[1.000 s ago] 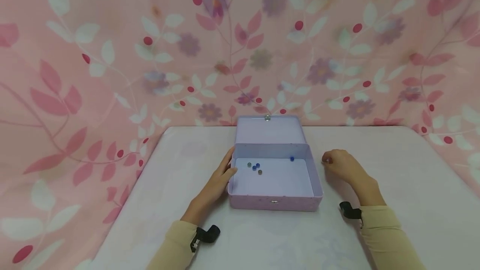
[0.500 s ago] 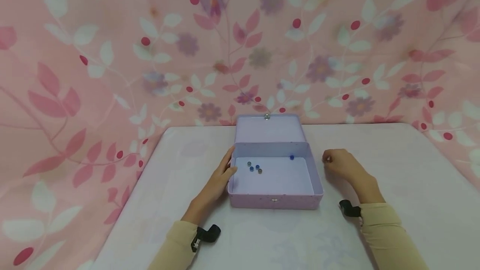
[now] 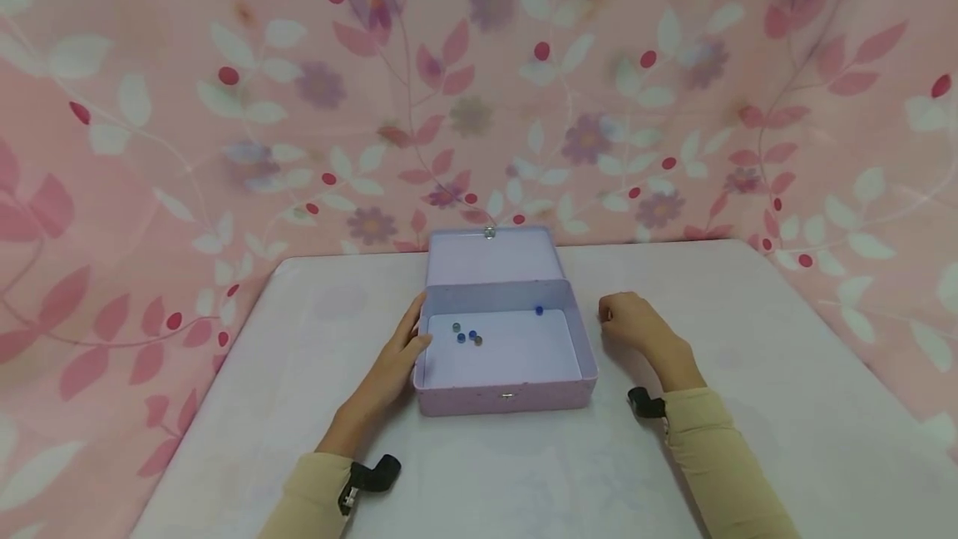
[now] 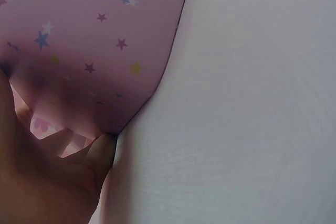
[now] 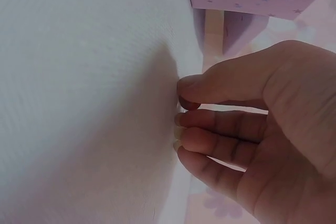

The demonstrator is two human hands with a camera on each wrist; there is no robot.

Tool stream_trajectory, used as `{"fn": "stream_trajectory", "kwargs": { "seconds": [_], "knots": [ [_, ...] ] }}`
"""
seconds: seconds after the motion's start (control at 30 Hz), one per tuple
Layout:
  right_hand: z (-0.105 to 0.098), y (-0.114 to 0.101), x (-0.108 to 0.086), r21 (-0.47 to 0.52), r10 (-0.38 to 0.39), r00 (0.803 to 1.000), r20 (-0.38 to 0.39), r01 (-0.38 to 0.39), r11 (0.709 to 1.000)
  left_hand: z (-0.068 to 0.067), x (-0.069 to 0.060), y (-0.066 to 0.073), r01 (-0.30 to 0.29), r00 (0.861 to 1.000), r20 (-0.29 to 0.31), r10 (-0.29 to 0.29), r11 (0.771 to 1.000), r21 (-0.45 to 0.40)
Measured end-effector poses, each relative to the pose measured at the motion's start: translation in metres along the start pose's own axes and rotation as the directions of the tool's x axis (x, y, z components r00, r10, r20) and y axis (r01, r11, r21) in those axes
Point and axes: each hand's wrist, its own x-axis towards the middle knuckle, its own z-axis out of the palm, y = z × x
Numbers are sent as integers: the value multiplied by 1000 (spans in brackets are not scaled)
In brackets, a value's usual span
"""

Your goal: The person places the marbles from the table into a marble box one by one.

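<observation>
Left hand [image 3: 392,362] grips box [image 3: 467,401]; pale table [image 3: 509,481], floral backdrop [image 3: 494,90].

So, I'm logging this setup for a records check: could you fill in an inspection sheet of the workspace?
Surface: pale tabletop.
Job's things: lilac hinged box, lid open at the back; inside, four marbles grouped toward the left, one blue marble near the back wall.
Clutter: nothing seen.
Left hand: grips the box's left side, thumb over the rim.
Right hand: fingers curled, fingertips at the tabletop right of the box; whether the reddish-brown patch beside the thumb is a held marble or a fingertip, I cannot tell.
Cables: nothing seen.
Surroundings: pink floral backdrop behind; a black wrist camera at each wrist.
</observation>
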Motion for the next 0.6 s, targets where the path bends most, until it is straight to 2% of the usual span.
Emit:
{"fn": "stream_trajectory", "kwargs": {
  "seconds": [0.2, 0.43, 0.6],
  "knots": [
    [0, 3, 0, -15, -31, 999, -16, 31, 999, 2, -2, 5, 18, 1000, -8, -17, 1000, 9],
    [-7, 1, 2, -34, -64, 996, -59, 62, 997, -1, -11, 32, 44, 999, 24, -44, 999, 0],
    [-11, -2, 2, -22, -69, 993, -91, 67, 998, -2, -13, 37, 42, 999, 34, -42, 999, 10]
  ]
}}
